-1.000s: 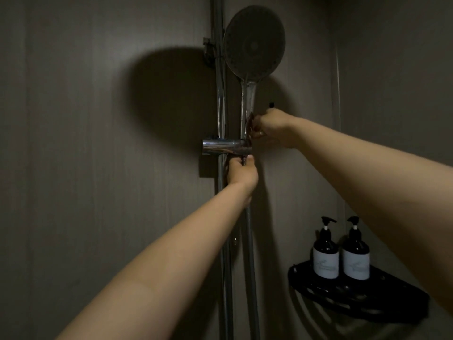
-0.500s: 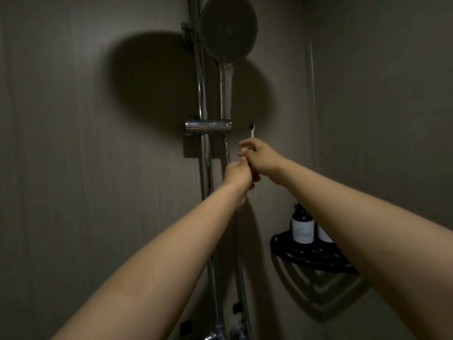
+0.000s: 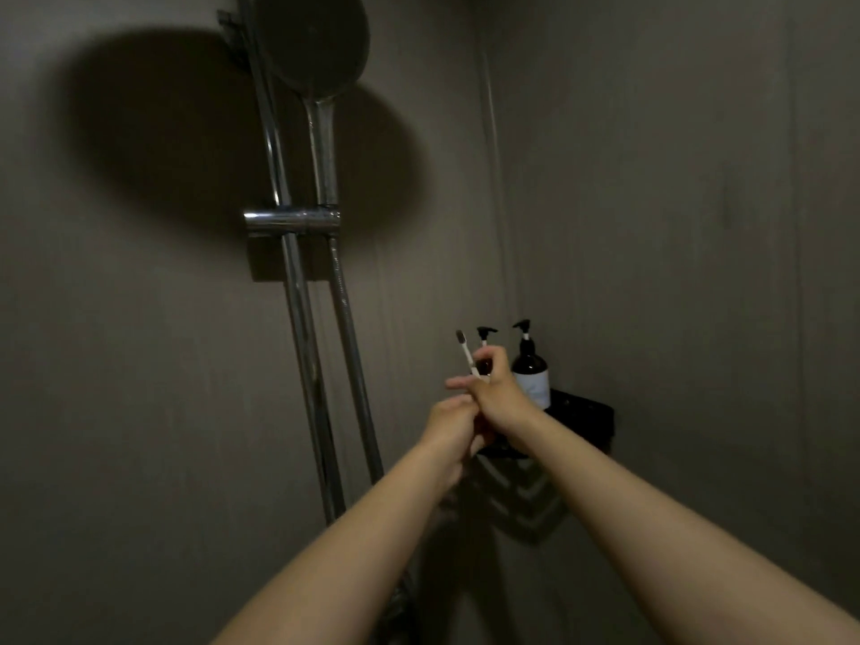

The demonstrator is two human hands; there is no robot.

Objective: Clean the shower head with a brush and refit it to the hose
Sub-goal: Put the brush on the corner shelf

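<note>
Both hands have come away from the shower. The head stands by itself now, straight up above the holder, with its handle down in the holder. The hose hangs straight down from under the holder. Nobody is touching either of them.

The hands are now far below the holder and off to its right, pressed together. The right hand pinches a thin white brush with the bristles pointing up. One finger sticks out straight. The left hand is curled up against the right hand. I cannot tell if it has hold of the bottom of the brush or of nothing at all.

A second ago the right hand was on the handle just above the holder, and the left hand was on the hose just under it. Half a second ago both had slid down a little below the holder. Now they are lower again.

I think the head is back on the hose and the fitting is done, since it stays up with no hand on it. The room is too dark to see if the face is clean.

Two bottles stand on a black shelf, low down and right of the holder, just behind the hands.
</note>
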